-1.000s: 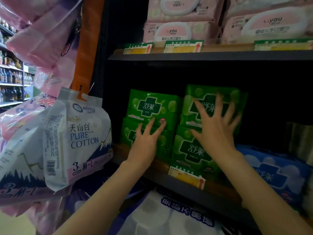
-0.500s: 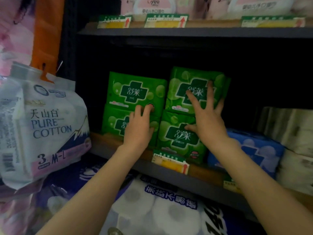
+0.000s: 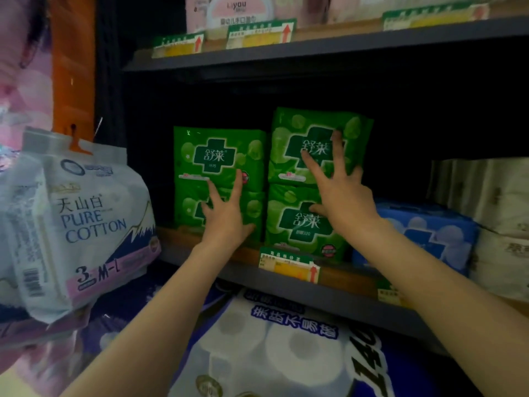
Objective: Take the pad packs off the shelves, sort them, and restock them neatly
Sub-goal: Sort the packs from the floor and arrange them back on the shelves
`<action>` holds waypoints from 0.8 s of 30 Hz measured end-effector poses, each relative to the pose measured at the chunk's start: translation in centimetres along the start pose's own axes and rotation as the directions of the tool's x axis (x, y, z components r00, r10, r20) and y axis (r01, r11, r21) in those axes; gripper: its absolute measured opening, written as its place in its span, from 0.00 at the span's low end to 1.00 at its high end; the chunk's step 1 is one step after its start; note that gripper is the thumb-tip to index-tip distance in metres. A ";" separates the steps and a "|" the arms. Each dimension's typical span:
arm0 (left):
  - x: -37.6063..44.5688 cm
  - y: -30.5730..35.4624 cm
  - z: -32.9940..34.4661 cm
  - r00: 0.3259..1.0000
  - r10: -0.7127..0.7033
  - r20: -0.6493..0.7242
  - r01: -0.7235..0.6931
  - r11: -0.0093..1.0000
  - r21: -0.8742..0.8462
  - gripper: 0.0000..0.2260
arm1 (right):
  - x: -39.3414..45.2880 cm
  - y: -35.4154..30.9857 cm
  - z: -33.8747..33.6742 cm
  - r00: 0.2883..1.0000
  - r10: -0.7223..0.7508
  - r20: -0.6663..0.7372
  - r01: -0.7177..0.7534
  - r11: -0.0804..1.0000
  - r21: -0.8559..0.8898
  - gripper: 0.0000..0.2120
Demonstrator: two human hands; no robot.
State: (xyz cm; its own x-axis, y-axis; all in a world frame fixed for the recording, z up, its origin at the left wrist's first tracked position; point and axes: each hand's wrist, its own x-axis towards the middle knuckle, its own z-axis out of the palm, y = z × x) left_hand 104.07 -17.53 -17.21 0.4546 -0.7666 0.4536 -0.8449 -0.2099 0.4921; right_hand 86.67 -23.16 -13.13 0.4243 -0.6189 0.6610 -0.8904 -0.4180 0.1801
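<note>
Both hands press flat, fingers spread: left hand (image 3: 226, 216) on the left green packs (image 3: 200, 156), right hand (image 3: 340, 193) on the right green packs (image 3: 292, 224).

"PURE COTTON" on white pack (image 3: 86, 219)

A white hanging pack (image 3: 77, 222) printed PURE COTTON and 3 M-L fills the 9 o'clock side, hooked on an orange strip (image 3: 73, 67) that runs up toward 11 o'clock. Pink packaging (image 3: 23, 78) shows blurred at 10 o'clock. At 12 o'clock, on the upper shelf (image 3: 329, 45), sits a pink wipes pack (image 3: 237, 11) behind green and yellow price tags (image 3: 260, 35). Another price tag (image 3: 289, 263) clips to the middle shelf edge (image 3: 329, 296) near the centre. At 3 o'clock stand pale paper rolls (image 3: 486, 202), stacked. At 6 o'clock lies a blue bundle of toilet paper (image 3: 274, 348) with white rolls showing through.
</note>
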 end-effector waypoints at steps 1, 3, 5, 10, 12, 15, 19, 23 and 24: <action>0.0 0.3 0.2 1.000 0.011 0.007 -0.011 1.000 0.020 0.45 | -0.3 0.4 0.0 1.000 0.001 -0.004 -0.001 1.000 -0.012 0.47; 0.0 0.5 0.3 0.999 0.031 0.028 -0.033 0.997 0.066 0.43 | -0.5 0.5 0.2 1.000 -0.009 -0.013 0.008 0.999 -0.035 0.47; 0.1 0.3 -0.1 0.997 0.033 0.065 -0.038 0.996 0.084 0.42 | -0.5 0.1 0.3 1.000 -0.005 0.005 0.005 0.999 -0.047 0.47; -0.1 -0.1 -0.6 0.997 0.038 0.072 -0.048 0.989 0.138 0.44 | -0.3 -0.4 0.5 1.000 -0.024 0.005 0.024 0.999 -0.048 0.46; -0.4 -0.3 -0.9 0.996 0.048 0.071 -0.058 0.987 0.150 0.45 | -0.3 -0.5 0.5 1.000 -0.026 0.016 0.027 0.999 -0.035 0.46; -0.6 -0.6 -2.0 0.992 0.082 0.098 -0.096 0.983 0.158 0.45 | -0.1 -0.5 0.4 0.999 -0.047 0.019 0.047 0.999 -0.014 0.45; -0.6 -1.1 -3.7 0.978 0.086 0.191 -0.126 0.969 0.211 0.42 | -0.2 -0.7 0.6 0.998 -0.057 0.011 0.058 0.998 -0.011 0.44; -0.8 -2.3 -3.3 0.967 0.112 0.227 -0.182 0.930 0.318 0.40 | -0.4 -1.1 0.6 1.000 -0.020 0.007 0.021 0.999 -0.035 0.46; -0.8 -2.3 -3.1 0.965 0.111 0.236 -0.186 0.927 0.325 0.40 | -0.5 -1.2 0.5 1.000 -0.012 0.015 0.013 1.000 -0.021 0.46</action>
State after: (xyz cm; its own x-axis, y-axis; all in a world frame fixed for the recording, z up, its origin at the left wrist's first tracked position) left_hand 106.56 -14.48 -16.41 0.2784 -0.9066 0.3170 -0.9597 -0.2492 0.1300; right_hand 87.66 -22.72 -14.05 0.4377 -0.6234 0.6479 -0.8881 -0.4120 0.2036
